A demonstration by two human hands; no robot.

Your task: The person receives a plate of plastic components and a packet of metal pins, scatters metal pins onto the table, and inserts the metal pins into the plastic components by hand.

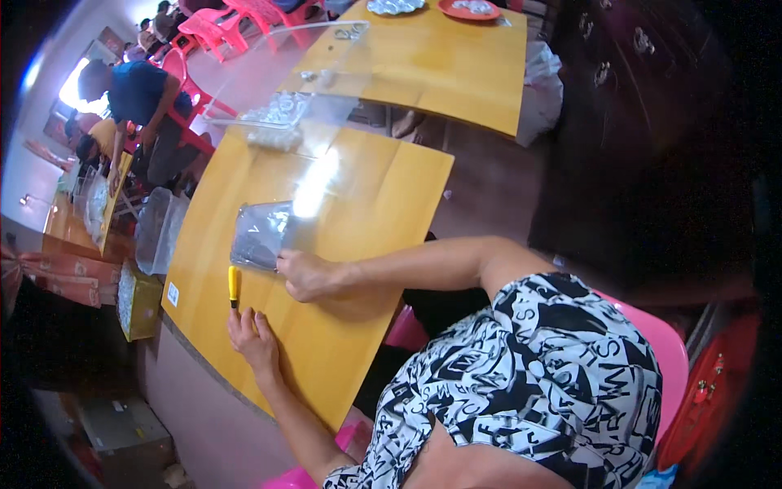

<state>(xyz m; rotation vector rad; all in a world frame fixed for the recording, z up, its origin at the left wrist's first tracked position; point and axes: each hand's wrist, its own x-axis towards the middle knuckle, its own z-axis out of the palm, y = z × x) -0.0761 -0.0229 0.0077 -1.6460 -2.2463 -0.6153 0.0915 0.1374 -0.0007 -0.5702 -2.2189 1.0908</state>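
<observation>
A flat, shiny clear plastic bag [259,235] lies on the yellow table, looking dark grey inside. My right hand [308,275] is closed at the bag's near right corner, with the fingertips pinched on its edge. My left hand [256,341] rests on the table nearer to me, its fingers stretched out and apart. Just beyond those fingertips is a slim tool with a yellow handle and a black end [234,285]. The black end almost meets my fingers; I cannot tell whether they touch. What kind of tool it is stays unclear.
The yellow table [383,196] carries a clear plastic sheet or tray [281,118] with small clear pieces at its far end. A second table [440,57] stands beyond, bearing a red plate [470,9]. Clear bins [155,232] and a cardboard box [130,432] sit left; a person [142,102] bends over another table.
</observation>
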